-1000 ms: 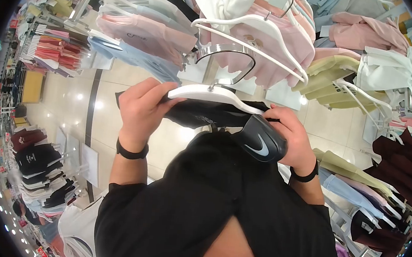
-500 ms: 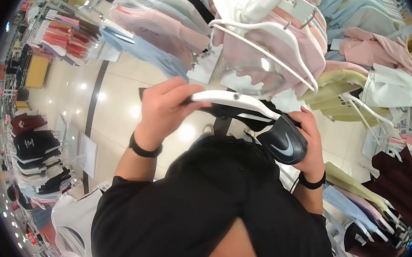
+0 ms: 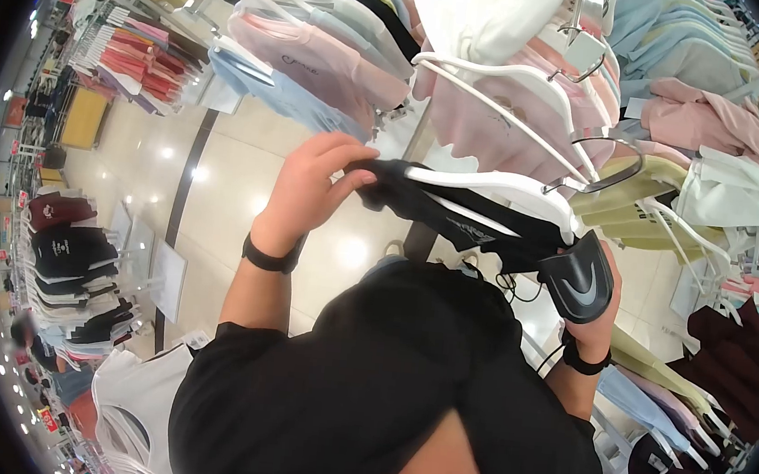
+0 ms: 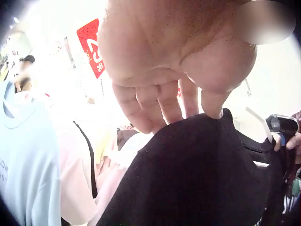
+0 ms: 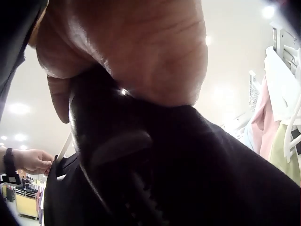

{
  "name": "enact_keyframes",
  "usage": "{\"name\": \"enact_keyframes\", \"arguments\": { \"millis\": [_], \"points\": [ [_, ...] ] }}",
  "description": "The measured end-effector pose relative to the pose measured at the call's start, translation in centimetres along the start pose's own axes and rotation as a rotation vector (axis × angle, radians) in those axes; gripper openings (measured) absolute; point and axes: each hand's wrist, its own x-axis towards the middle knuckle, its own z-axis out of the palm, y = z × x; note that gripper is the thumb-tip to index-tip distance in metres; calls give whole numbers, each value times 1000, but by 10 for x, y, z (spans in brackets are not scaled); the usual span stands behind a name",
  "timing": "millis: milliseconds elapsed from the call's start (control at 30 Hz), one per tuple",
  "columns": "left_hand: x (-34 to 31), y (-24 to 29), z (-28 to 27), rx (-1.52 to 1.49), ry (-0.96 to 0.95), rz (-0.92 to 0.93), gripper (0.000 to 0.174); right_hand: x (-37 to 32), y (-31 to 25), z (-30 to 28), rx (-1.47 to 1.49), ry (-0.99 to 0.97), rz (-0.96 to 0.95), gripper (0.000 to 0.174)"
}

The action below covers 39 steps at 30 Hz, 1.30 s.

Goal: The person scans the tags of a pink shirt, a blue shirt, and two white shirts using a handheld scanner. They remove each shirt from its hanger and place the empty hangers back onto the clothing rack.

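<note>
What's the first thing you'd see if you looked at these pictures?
First, the white hanger in the middle of the head view, carrying a black garment whose end the left hand pinches. Next, the black device with a pale swoosh mark, gripped by the right hand at the hanger's other end. Behind them hang pink shirts on a rack.

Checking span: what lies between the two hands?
Head view: a white hanger draped with a black garment spans from left hand to right hand, which grips a sandal.

Right hand [image 3: 604,327] mostly hidden behind black slipper [image 3: 580,280].
</note>
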Motion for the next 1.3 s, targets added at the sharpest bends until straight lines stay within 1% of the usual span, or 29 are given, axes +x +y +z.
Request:
{"name": "enact_keyframes", "arguments": {
  "millis": [100,200,233,333,433,533,633,733,833,933,967,1067,1100,1167,1200,1233,1300],
  "points": [
    [3,5,14,-37,1,50,30,-2,1,-7,-43,-30,-17,35],
    [5,7,27,-88,-45,8,30,-3,2,-7,-44,-10,-21,35],
    [6,8,31,-128,-7,-1,29,-4,3,-6,-37,17,-18,34],
    [11,18,36,-222,10,-42,28,-4,0,-7,-43,-8,2,32],
    [17,20,40,-243,-26,29,23,-6,2,-4,-42,-18,-36,32],
    [23,19,47,-227,21,108,17,-5,-3,-5,-76,-10,-37,32],
    [25,17,52,-237,61,154,14,-9,-2,-9,-24,18,22,33],
    [25,14,54,-251,46,125,13,-13,-2,-12,-9,33,45,35],
    [25,15,58,-326,2,39,14,-20,-4,-12,168,84,178,36],
    [27,12,69,-367,-92,26,19,-32,7,-14,38,122,141,36],
    [26,10,72,-401,-164,-24,24,-36,8,-16,3,144,128,35],
    [45,12,72,-334,-153,138,33,-49,5,-21,-75,230,107,33],
    [51,9,72,-286,-150,140,51,-54,4,-22,-83,266,115,33],
    [71,6,78,-170,-27,170,61,-65,4,-24,-69,348,163,32],
    [83,3,81,-112,36,183,66,-68,2,-26,-116,364,157,30],
    [96,-3,84,-43,60,211,73,-71,-1,-29,-163,380,150,28],
    [120,-11,91,105,141,253,72,-78,-2,-35,-233,387,135,24]
  ]
}}
